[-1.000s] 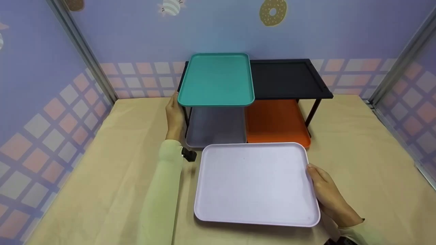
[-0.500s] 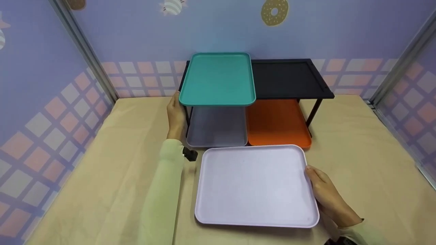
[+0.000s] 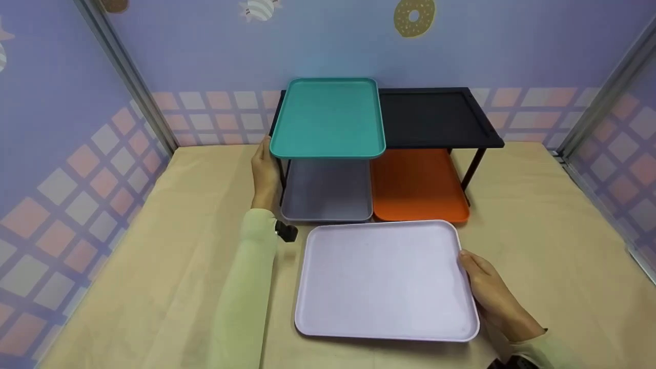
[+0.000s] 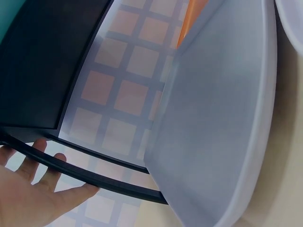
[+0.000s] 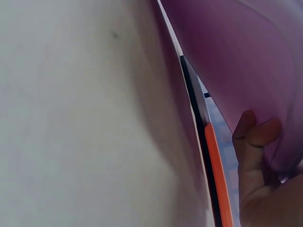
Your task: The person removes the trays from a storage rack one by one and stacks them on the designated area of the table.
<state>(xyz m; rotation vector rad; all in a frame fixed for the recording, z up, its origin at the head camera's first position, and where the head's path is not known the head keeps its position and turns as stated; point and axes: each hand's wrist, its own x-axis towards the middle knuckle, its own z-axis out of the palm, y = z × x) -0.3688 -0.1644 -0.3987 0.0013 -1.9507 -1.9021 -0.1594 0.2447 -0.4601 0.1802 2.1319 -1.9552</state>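
Observation:
In the head view my right hand grips the right edge of a pale lilac tray. From the right wrist view, fingers curl under the tray, which is raised off the tabletop. My left hand holds the left side of a black two-level rack; the left wrist view has its fingers reaching round the black leg. A teal tray lies on the rack's top left. Below, a grey tray sits at left beside an orange tray.
The beige tabletop extends on both sides of the rack. A patterned wall stands close behind it, with side walls at left and right. Metal posts mark the corners.
The lilac tray's far edge has come down slightly in the head view, away from the rack, with my right hand still on it. My left hand and the rack keep their places.

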